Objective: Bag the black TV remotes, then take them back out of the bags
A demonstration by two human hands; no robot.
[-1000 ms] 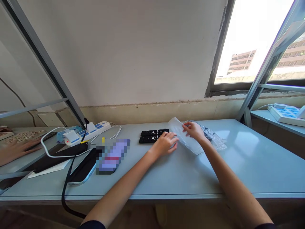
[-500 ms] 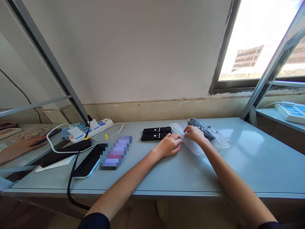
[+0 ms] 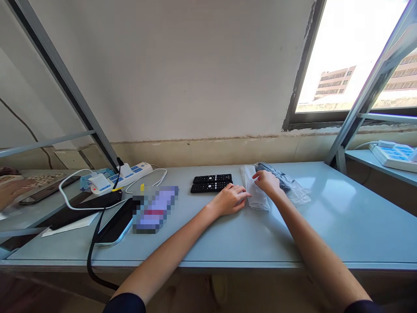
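Observation:
My left hand [image 3: 230, 199] lies low over the table with fingers stretched out, their tips at the left edge of a white, translucent plastic bag [image 3: 262, 200]. On the bag's upper part, my right hand [image 3: 267, 181] has its fingers bent in a pinch; the exact grip is partly hidden. Two black remote controls, a rear one [image 3: 212, 178] and a front one [image 3: 206, 188], lie side by side just beyond my left hand. Behind my right hand is a clear plastic bag [image 3: 298, 193] with dark contents, partly covered by that hand.
To the left are a blurred-out screen [image 3: 158, 211], a black-faced phone [image 3: 115, 224], a white power strip [image 3: 138, 171] and loose cables. A co-worker's hand [image 3: 13, 191] shows at the far left. Metal posts [image 3: 355, 117] frame the table [image 3: 352, 226] at both sides.
The white plastic bag has shifted and now lies straighter and flatter between my hands. My left fingers have spread out more. The co-worker's hand has moved left, off a dark phone-like object.

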